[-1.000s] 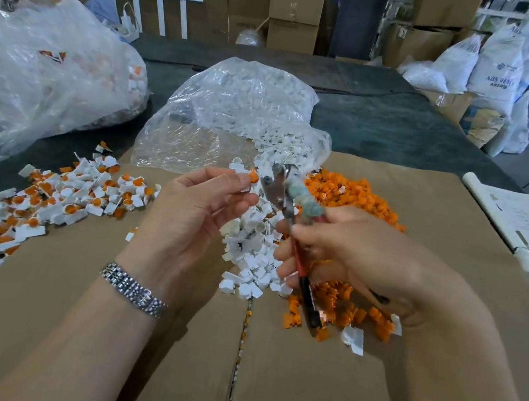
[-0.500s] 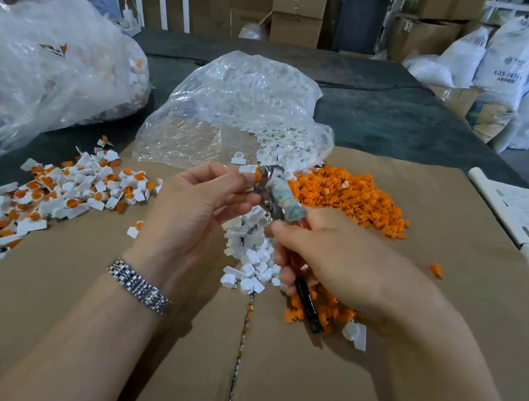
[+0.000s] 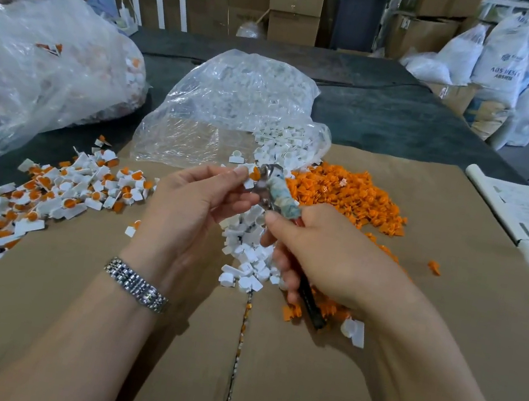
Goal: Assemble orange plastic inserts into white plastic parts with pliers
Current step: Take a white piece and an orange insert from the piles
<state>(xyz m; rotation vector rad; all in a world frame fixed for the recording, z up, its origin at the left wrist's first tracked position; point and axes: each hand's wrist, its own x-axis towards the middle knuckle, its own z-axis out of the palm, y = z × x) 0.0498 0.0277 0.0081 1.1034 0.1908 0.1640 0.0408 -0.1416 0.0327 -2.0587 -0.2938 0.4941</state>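
Note:
My right hand [image 3: 327, 255] grips the pliers [image 3: 278, 192], whose tape-wrapped jaws point up and left and whose dark handle sticks out below my palm. My left hand [image 3: 195, 210] pinches a small white part with an orange insert [image 3: 252, 175] and holds it at the pliers' jaws. Below my hands lies a heap of loose white parts [image 3: 247, 253]. A pile of orange inserts [image 3: 343, 195] spreads behind and right of the pliers. Assembled white-and-orange pieces [image 3: 60, 192] are scattered at the left.
A clear bag of white parts [image 3: 232, 108] lies open behind my hands, and a larger clear bag [image 3: 41, 68] sits at the far left, where another person works. Brown cardboard [image 3: 409, 327] covers the table. Papers [image 3: 525, 210] lie at the right edge.
Both hands have shifted slightly up and away from me, staying together. The white part remains pinched at the pliers' jaws. A stray orange insert now lies on the cardboard to the right.

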